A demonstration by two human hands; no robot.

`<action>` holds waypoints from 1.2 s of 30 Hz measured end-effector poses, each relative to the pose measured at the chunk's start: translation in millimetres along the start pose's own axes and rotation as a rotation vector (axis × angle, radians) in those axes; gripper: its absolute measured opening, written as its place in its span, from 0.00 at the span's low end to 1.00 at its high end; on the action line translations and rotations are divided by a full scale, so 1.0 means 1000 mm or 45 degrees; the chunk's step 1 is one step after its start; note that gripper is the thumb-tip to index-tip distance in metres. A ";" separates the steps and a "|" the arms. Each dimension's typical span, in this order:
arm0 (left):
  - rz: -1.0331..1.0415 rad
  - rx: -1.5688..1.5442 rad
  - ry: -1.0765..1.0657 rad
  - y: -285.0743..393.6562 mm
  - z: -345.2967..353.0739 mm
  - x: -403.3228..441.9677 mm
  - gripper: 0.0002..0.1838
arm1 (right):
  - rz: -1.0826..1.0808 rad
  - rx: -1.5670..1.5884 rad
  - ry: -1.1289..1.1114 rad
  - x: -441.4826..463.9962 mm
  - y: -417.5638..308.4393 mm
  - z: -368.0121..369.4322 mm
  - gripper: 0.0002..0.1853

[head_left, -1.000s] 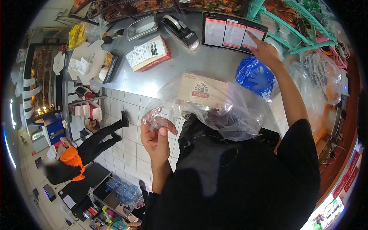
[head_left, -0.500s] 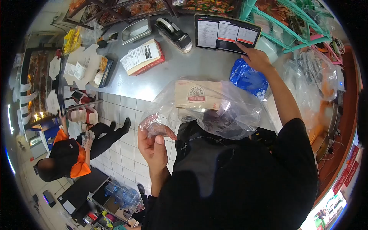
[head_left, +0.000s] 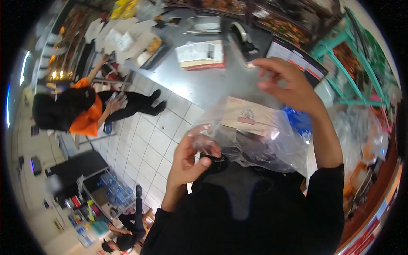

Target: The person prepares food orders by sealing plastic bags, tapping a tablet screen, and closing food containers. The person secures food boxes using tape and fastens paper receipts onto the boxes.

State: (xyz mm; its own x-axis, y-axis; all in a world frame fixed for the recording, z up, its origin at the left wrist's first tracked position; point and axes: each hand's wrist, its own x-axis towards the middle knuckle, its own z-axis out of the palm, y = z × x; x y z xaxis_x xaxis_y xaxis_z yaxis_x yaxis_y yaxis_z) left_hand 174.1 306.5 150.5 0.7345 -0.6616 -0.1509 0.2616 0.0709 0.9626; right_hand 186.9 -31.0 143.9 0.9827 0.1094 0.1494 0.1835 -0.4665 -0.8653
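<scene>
My left hand [head_left: 189, 163] is closed on the edge of a clear plastic bag [head_left: 280, 151] in front of my body. A light brown cardboard food box [head_left: 242, 112] with a printed logo lies in or under the thin film of the bag; I cannot tell which. Above the table hovers my right hand [head_left: 287, 85], fingers apart and nothing held. Its fingertips appear beside a black tape dispenser [head_left: 244, 46] and overlap the lower left of a tablet [head_left: 295, 59] in view. A blue plastic packet [head_left: 299, 121] lies under my right forearm.
A red and white box [head_left: 202, 55] with a receipt on top stands on the metal table [head_left: 170, 68], near a metal tray [head_left: 203, 25]. An open box [head_left: 127, 38] is at the left end. Green racks [head_left: 352, 63] stand right. A co-worker [head_left: 80, 106] stands left.
My right hand has left the tablet screen and moved left toward the tape dispenser. The view has turned, shifting the table items rightward. My left hand still holds the bag.
</scene>
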 end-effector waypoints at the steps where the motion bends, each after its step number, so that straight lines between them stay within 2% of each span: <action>1: 0.005 0.031 -0.065 0.003 -0.001 0.000 0.39 | -0.140 -0.104 -0.106 0.025 -0.003 0.015 0.26; 3: 0.015 0.067 -0.117 0.004 -0.001 0.002 0.37 | -0.417 -0.327 -0.288 0.084 0.016 0.054 0.27; 4: 0.015 0.182 -0.097 0.002 -0.001 0.002 0.41 | -0.369 -0.430 -0.370 0.115 0.035 0.073 0.31; 5: 0.011 0.188 -0.078 0.003 0.000 0.001 0.39 | -0.323 -0.537 -0.445 0.144 0.057 0.096 0.35; 8: 0.038 0.134 0.008 -0.005 -0.002 -0.006 0.36 | -0.327 -1.099 -0.323 0.207 0.120 0.143 0.50; 11: 0.060 0.093 0.084 -0.013 -0.003 -0.011 0.33 | 0.000 -1.130 -0.666 0.253 0.138 0.172 0.63; 12: 0.042 0.053 0.128 -0.017 -0.002 -0.014 0.33 | -0.002 -1.162 -0.673 0.262 0.139 0.184 0.66; 15: 0.012 -0.043 0.153 -0.020 -0.001 -0.018 0.32 | 0.035 -1.017 -0.566 0.272 0.137 0.203 0.65; 19: 0.057 -0.002 0.120 -0.022 -0.005 -0.019 0.31 | -0.154 -0.954 -0.542 0.259 0.101 0.172 0.61; 20: 0.078 0.023 0.101 -0.022 -0.006 -0.017 0.31 | -0.277 -0.902 -0.389 0.249 0.096 0.163 0.59; 24: 0.130 0.179 0.121 -0.013 -0.014 -0.008 0.29 | -0.441 -0.657 -0.276 0.201 0.002 0.092 0.54; 26: 0.066 0.016 0.215 -0.020 -0.019 -0.002 0.28 | -0.535 -0.576 -0.192 0.170 -0.047 0.058 0.53; 28: 0.047 -0.128 0.242 -0.034 -0.029 0.006 0.26 | -0.700 -0.332 -0.122 0.131 -0.087 0.032 0.53; 31: 0.161 -0.232 0.205 -0.035 -0.037 0.023 0.23 | -0.798 -0.006 0.027 0.067 -0.090 0.030 0.50; 32: 0.282 -0.206 0.154 -0.063 -0.051 0.028 0.20 | -0.814 0.091 0.085 0.046 -0.086 0.031 0.49; 34: 0.676 0.279 0.336 -0.061 -0.053 0.041 0.17 | -0.202 1.233 -0.105 -0.002 -0.024 0.060 0.46; 36: 0.406 -0.189 0.267 -0.067 -0.050 0.043 0.15 | 0.294 1.601 0.014 -0.040 -0.027 0.071 0.45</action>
State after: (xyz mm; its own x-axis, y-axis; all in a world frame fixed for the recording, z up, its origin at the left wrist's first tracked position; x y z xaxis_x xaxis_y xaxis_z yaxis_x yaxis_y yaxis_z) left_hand 219.5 310.6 68.7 0.9013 -0.4234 0.0920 0.0768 0.3650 0.9278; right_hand 140.4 39.9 127.4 0.9898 0.1269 -0.0656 -0.1346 0.6751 -0.7254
